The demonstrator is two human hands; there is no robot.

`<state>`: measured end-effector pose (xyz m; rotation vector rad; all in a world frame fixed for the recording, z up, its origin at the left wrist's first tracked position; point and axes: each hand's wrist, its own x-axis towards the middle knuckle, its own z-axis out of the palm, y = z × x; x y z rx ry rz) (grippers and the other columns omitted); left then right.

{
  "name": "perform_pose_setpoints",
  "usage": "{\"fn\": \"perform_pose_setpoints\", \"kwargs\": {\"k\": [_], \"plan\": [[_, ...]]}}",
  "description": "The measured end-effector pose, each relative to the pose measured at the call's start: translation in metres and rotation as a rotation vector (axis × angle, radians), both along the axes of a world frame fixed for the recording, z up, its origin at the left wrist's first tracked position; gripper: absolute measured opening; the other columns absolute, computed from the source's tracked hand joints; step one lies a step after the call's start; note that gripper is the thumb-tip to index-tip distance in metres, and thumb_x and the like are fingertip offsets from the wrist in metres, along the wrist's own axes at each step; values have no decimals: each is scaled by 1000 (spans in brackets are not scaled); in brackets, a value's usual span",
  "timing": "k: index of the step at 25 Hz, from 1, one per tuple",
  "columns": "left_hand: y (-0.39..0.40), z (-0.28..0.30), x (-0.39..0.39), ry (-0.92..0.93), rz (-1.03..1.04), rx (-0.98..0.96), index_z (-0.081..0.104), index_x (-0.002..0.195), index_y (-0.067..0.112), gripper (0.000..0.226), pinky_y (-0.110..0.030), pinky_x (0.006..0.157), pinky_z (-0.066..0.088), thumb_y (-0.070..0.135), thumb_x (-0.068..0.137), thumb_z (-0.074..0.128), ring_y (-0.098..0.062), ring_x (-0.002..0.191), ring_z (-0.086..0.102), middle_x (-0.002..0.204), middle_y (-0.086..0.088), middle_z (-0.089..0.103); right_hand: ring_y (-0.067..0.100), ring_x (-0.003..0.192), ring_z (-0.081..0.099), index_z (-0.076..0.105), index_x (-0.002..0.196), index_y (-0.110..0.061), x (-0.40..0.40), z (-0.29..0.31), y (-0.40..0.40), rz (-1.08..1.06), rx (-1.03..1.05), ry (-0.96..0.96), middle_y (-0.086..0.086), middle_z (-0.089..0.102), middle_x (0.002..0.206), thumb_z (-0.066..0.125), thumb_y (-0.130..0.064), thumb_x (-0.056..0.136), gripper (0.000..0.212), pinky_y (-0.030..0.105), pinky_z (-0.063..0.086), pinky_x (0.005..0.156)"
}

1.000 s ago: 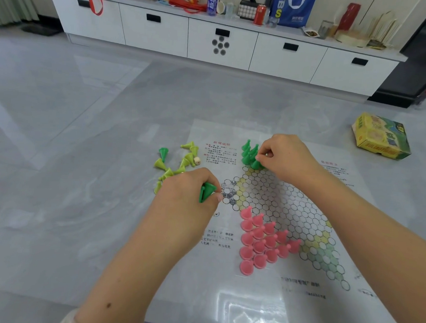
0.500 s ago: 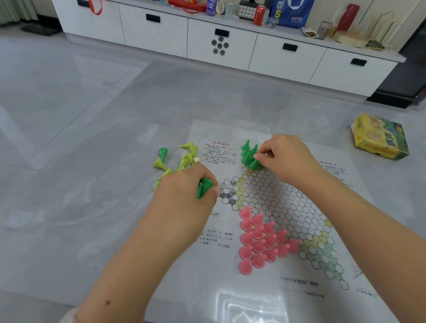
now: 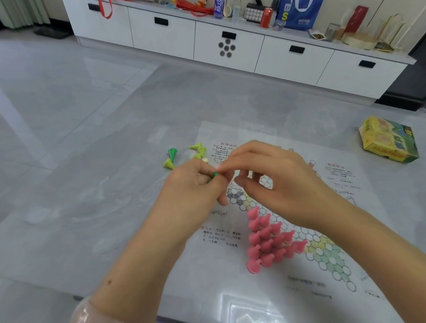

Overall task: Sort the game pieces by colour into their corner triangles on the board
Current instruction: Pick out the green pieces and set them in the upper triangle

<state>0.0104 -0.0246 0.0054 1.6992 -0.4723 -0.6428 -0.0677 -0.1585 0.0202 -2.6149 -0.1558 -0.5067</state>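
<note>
The paper game board (image 3: 325,256) lies flat on the grey table, with a hexagon grid and coloured corner triangles. Several pink pieces (image 3: 269,241) stand packed in its near-left triangle. My left hand (image 3: 193,187) is closed around a dark green piece (image 3: 214,175) just left of the board's grid. My right hand (image 3: 277,182) reaches across the grid, index fingertip touching that piece, thumb apart from it. The dark green group on the far triangle is hidden behind my right hand. Loose light green pieces (image 3: 168,163) and one dark green piece (image 3: 172,153) lie left of the board.
A yellow and green cardboard box (image 3: 388,142) sits on the table at the far right. Beyond the table is a grey tiled floor and a long white cabinet (image 3: 161,37) topped with bottles, bags and a can.
My right hand left the dark green group on the far triangle and moved left to meet my left hand. My left hand stayed in place, still holding the green piece.
</note>
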Motion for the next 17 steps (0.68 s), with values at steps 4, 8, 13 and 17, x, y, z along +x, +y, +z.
{"fn": "perform_pose_setpoints", "kwargs": {"k": [4,8,13,17], "plan": [[2,-1,2,156,-19,-111,60,90,7,21,-12,35,27,18,95,43,-5,35,30,55,5,62,6,86,57,60,117,-22,2,-1,4,5,7,67,-5,64,98,61,-24,80,37,20,49,72],[2,-2,3,168,-24,-116,59,95,-1,33,-13,35,27,24,97,38,-6,38,31,74,-14,53,4,84,53,59,108,-22,6,-3,11,-89,-18,20,-9,63,90,57,-39,76,37,21,46,73],[1,1,1,194,14,-173,55,79,7,32,-14,34,24,30,96,40,-8,38,27,66,-12,37,7,78,53,53,90,-19,11,-4,21,-178,-26,-57,-10,58,82,57,-40,76,25,26,49,66],[1,2,1,238,45,-195,60,79,7,35,-13,32,25,31,95,42,-7,37,29,57,-1,47,8,79,55,61,93,-19,11,-3,16,-94,48,-110,-5,61,84,64,-26,81,14,24,49,66]]}}
